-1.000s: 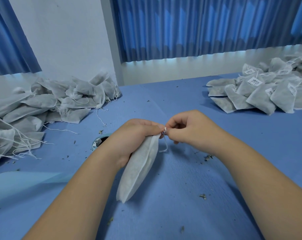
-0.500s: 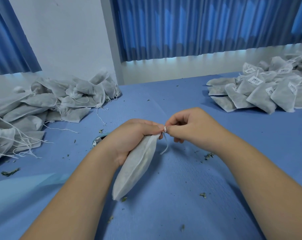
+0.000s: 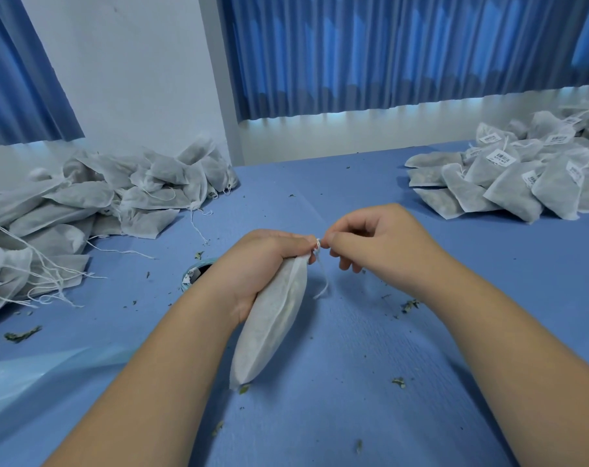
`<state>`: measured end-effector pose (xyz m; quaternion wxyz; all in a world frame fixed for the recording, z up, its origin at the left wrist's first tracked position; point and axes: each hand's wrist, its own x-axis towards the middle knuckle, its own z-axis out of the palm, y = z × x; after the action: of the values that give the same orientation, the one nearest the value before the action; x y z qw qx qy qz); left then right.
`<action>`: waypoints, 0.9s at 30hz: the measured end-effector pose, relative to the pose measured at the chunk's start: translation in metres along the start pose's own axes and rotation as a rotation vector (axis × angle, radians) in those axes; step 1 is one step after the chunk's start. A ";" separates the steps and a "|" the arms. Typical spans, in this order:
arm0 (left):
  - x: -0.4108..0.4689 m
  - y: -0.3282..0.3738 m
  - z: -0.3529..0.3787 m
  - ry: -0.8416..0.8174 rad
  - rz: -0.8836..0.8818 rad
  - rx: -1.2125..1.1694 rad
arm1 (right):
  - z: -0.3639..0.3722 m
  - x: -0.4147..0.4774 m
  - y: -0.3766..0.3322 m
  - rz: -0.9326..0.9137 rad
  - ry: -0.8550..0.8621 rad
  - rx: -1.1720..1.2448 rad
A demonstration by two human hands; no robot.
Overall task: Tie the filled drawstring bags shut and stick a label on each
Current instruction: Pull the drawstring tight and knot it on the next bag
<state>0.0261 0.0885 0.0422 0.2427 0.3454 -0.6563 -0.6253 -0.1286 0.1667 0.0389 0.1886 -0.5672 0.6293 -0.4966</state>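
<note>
A blue cloth-covered tabletop (image 3: pixel 353 416) runs to a white wall (image 3: pixel 134 79) hung with pleated blue curtains (image 3: pixel 387 52). Dried leaf crumbs (image 3: pixel 409 305) speckle the cloth. A heap of unlabelled white mesh drawstring bags (image 3: pixel 100 197) lies far left with loose strings trailing; a heap of labelled white bags (image 3: pixel 508 187) lies far right. At the centre, the left hand (image 3: pixel 262 261) grips the neck of a filled white non-woven drawstring bag (image 3: pixel 272 328), its bottom corner resting on the tabletop. The right hand (image 3: pixel 370 241) pinches the thin white drawstring (image 3: pixel 324 281) at the neck. The left wrist partly hides a small pale-blue round object (image 3: pixel 193 274).
</note>
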 end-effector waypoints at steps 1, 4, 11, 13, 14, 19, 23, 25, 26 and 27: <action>0.000 0.000 0.000 0.007 0.000 -0.003 | 0.001 0.000 0.001 0.003 -0.016 -0.012; -0.001 0.001 0.001 0.025 0.005 -0.003 | 0.002 -0.002 0.000 0.019 -0.041 -0.028; -0.003 0.002 0.005 0.058 0.039 -0.009 | 0.004 -0.002 0.000 -0.002 -0.015 -0.060; -0.003 0.001 0.006 0.080 0.047 -0.009 | 0.005 -0.002 0.001 0.004 -0.006 -0.096; -0.003 0.001 0.007 0.089 0.052 -0.001 | 0.005 -0.002 0.001 0.003 0.002 -0.115; -0.002 -0.001 0.008 0.116 0.084 0.079 | 0.007 -0.001 0.004 -0.009 0.030 -0.167; 0.000 -0.001 0.007 0.143 0.090 0.137 | 0.005 -0.001 0.003 -0.005 0.041 -0.169; 0.000 -0.001 0.006 0.162 0.091 0.146 | 0.003 0.000 0.003 0.003 0.062 -0.117; 0.001 -0.001 0.005 0.173 0.093 0.153 | 0.002 0.000 0.002 0.012 0.074 -0.087; 0.001 -0.002 0.005 0.189 0.098 0.164 | 0.000 0.000 0.000 0.022 0.082 -0.048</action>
<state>0.0220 0.0907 0.0398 0.3046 0.3889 -0.6957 -0.5215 -0.1286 0.1662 0.0386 0.1546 -0.5438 0.6544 -0.5022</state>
